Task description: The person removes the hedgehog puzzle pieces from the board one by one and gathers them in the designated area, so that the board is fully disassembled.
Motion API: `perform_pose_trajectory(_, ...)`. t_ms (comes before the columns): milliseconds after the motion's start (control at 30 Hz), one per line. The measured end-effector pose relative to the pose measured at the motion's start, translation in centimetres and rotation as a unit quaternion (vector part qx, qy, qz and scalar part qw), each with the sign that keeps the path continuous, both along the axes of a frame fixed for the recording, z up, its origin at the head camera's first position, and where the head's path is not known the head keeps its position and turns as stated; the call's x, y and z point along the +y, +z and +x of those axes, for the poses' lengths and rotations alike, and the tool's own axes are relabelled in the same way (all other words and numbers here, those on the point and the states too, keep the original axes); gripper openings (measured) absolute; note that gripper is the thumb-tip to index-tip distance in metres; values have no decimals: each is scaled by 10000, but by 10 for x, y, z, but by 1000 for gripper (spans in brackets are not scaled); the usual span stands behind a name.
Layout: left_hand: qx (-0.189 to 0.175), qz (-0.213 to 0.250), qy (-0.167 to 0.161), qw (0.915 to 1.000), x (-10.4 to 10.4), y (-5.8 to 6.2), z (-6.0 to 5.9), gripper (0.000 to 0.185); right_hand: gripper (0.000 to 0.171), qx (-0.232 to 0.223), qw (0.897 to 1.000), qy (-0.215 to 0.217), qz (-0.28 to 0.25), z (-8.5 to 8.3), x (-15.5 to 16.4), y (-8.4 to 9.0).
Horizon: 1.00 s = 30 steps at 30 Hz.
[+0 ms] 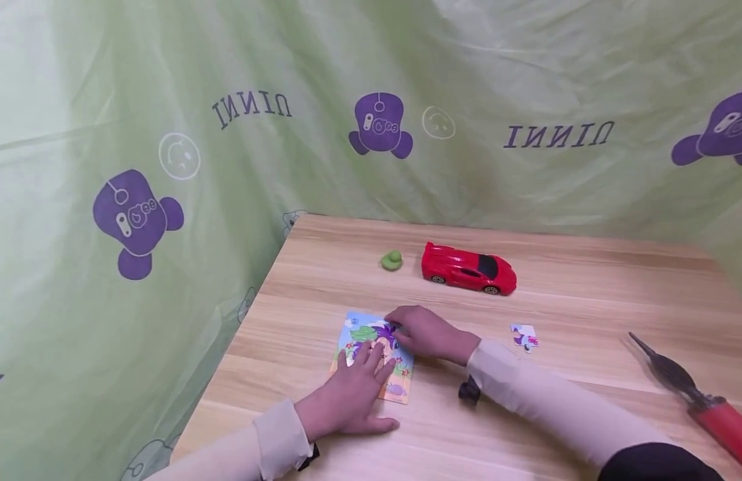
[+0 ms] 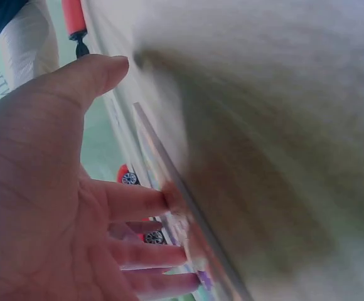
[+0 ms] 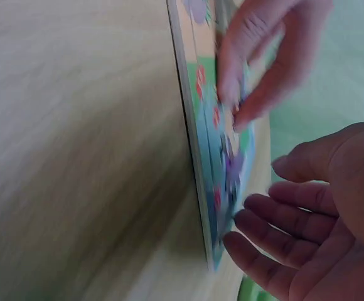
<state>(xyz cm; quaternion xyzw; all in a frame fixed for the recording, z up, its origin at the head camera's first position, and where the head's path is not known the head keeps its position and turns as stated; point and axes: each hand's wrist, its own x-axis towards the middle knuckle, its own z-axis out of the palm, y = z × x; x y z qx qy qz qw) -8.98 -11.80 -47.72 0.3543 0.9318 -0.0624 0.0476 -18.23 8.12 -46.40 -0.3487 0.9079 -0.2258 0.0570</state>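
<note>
Flat-fingered grip on colourful puzzle board (image 1: 373, 357)

Both arms come in from the bottom edge of the head view, in pale long sleeves. The left hand (image 1: 349, 394) lies flat, palm down, fingers (image 2: 145, 202) straight and a bit spread, pointing away from the body, thumb sticking out to the side. The right forearm reaches across at an angle from the lower right, and the right hand (image 1: 425, 332) sits just ahead of the left one, knuckles up. Its fingers (image 3: 267, 229) are loosely bent, tips pressing down, not wrapped around anything.
</note>
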Motion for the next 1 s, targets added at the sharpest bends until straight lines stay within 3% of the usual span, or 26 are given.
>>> perform_pose_trajectory(233, 350, -159, -186, 9991, 2, -2, 0, 101, 33, -4, 9999, -125, 11, 3, -21, -1)
perform_pose_trajectory(400, 200, -70, -160, 9996, -1, 3, -1, 100, 34, -573, 9972, -419, -254, -6, -30, 0)
perform_pose_trajectory(533, 106, 66, -132, 9998, -2, 3, -2, 99, 31, -905, 9930, -733, -183, -13, -35, -4)
perform_pose_trajectory(767, -10, 106, -104, 9999, -3, 3, -3, 98, 10, -1571, 9779, -1275, -535, -22, -41, -2)
perform_pose_trajectory(1000, -37, -24, -123, 9999, -3, 4, -3, 99, 9, -1793, 9720, -1375, -652, -27, -39, 4)
